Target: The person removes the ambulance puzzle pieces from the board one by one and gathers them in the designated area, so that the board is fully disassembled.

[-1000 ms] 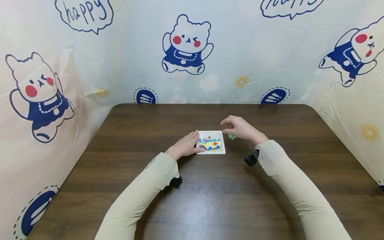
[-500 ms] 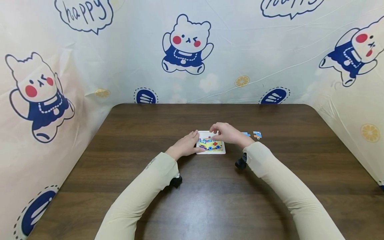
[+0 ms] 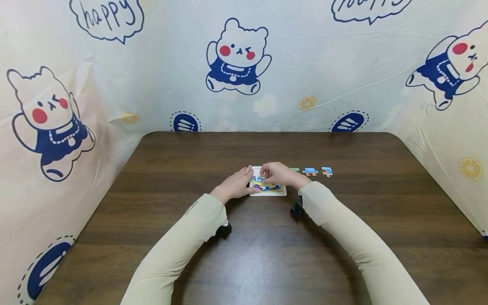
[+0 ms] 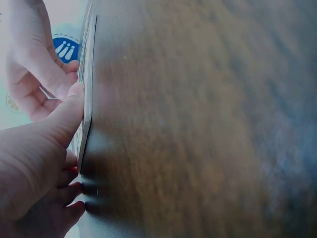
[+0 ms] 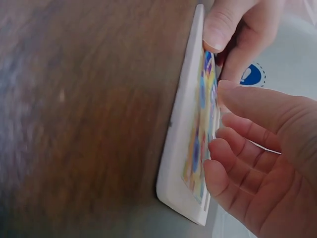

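Observation:
A white-framed jigsaw puzzle tray [image 3: 284, 194] lies on the table, showing a yellow vehicle with blue wheels. My left hand [image 3: 235, 183] grips the tray's left side, thumb over the near part and fingers along the left edge. My right hand [image 3: 280, 173] is over the tray's upper part, its thumb and fingers bent toward the picture. In the right wrist view the thumb tip [image 5: 225, 89] points at the picture and the other fingers are curled. Whether a piece sits between those fingertips is hidden. Right of the tray lie puzzle pieces [image 3: 310, 171] in blue and green.
The brown wooden table [image 3: 244, 254] extends around the tray on every side. Printed cloth [image 3: 297, 59] with cartoon bears hangs behind and beside it. Black wrist cameras [image 3: 223, 230] sit under both sleeves.
My right hand has moved left and down, from beside the loose pieces to over the tray, uncovering blue and green pieces on the right. My left hand has stayed on the tray.

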`<action>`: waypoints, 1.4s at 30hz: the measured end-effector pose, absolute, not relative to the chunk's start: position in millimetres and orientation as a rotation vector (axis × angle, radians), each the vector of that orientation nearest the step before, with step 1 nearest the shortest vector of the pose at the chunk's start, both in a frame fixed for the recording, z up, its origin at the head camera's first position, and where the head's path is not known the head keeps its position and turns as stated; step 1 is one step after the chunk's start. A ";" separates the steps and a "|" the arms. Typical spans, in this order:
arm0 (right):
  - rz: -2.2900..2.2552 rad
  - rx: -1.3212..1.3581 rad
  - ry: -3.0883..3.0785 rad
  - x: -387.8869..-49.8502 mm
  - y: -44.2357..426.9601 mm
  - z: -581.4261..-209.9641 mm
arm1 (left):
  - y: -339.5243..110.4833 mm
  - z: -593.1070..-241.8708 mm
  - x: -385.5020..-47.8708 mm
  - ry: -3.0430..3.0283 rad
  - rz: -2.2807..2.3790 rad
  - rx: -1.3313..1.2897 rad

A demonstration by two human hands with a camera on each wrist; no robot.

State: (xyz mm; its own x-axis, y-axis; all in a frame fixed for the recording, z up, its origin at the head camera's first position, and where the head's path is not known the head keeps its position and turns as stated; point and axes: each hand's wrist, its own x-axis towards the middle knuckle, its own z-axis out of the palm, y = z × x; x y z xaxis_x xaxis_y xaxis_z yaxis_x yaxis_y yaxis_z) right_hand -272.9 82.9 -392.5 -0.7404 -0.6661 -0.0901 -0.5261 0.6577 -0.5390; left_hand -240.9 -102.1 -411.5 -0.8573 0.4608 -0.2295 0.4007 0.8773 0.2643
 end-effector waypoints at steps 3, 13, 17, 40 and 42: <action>-0.690 -0.959 2.599 -273.1 80.6 -394.8 | -102.3 -411.6 -240.7 2.768 0.301 0.664; -0.666 -0.913 2.562 -275.2 76.6 -394.9 | -102.7 -411.9 -241.2 2.766 0.311 0.671; -0.659 -0.913 2.545 -276.1 76.4 -394.1 | -102.5 -411.2 -240.7 2.761 0.316 0.675; -0.776 -0.847 2.531 -276.1 76.0 -398.5 | -103.5 -411.6 -241.5 2.745 0.347 0.669; -0.791 -0.853 2.531 -276.1 76.3 -398.9 | -103.5 -411.5 -241.5 2.746 0.345 0.667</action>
